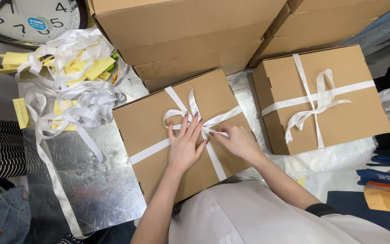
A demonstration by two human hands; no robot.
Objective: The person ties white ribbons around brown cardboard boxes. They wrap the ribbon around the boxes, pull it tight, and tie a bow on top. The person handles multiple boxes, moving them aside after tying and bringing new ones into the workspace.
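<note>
- Pressing down with my left hand (183,147), I keep its fingers straight and slightly spread, flat on the lid of the brown box (154,135), with the fingertips touching the knot of the white ribbon (190,118).
- My right hand (238,141) lies just to the right of the knot; its fingers are curled together and pinch 1 tail of the ribbon, close beside my left fingertips.
- Taking the knot as landmark: it sits just beyond my left fingertips and to the upper left of my right hand, so both hands are almost equally near, the left one touching it.
- From the knot 1 band of ribbon runs across the lid from lower left to upper right, and the other band crosses it toward me, passing between my 2 hands.
- Right of the knot, well apart, stands a second box (339,86) already tied with a bow.
- Left of the knot, a heap of loose ribbons (75,86) lies on the metal table (95,190).
</note>
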